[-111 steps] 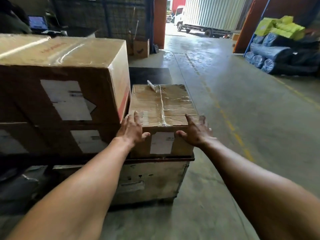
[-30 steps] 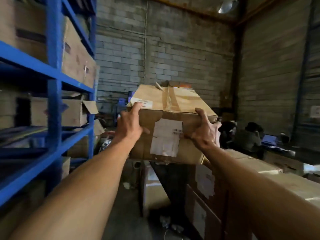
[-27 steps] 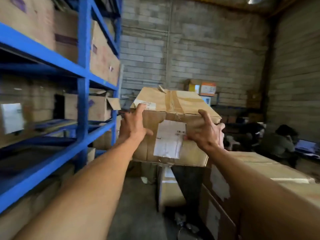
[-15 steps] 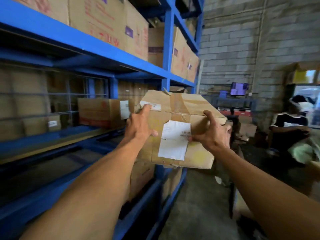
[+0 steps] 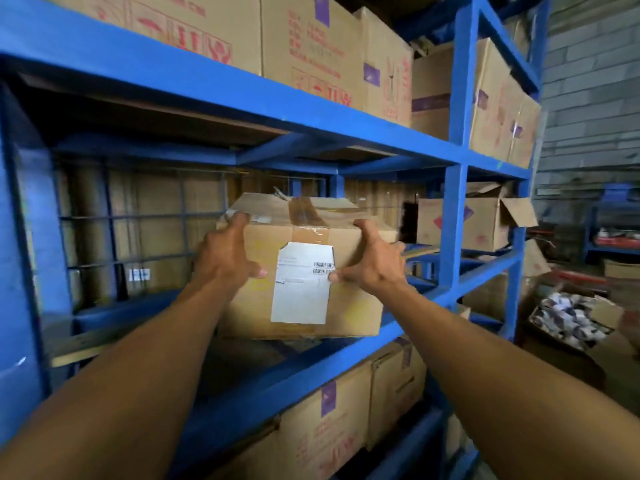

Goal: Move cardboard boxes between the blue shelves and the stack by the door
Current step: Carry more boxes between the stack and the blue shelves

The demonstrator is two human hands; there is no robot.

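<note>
Box (image 5: 349, 306) is being held at the front lip of the blue shelves (image 5: 453, 209), middle bay | left hand (image 5: 225, 258) gripping its 9 o'clock corner, right hand (image 5: 370, 265) its 3 o'clock corner | carry apparently ending; sliding in and letting go remaining

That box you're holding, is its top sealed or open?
Sealed. Brown tape runs across the top of the box and down its front; the flaps lie flat. Left hand and right hand grip it.
</note>
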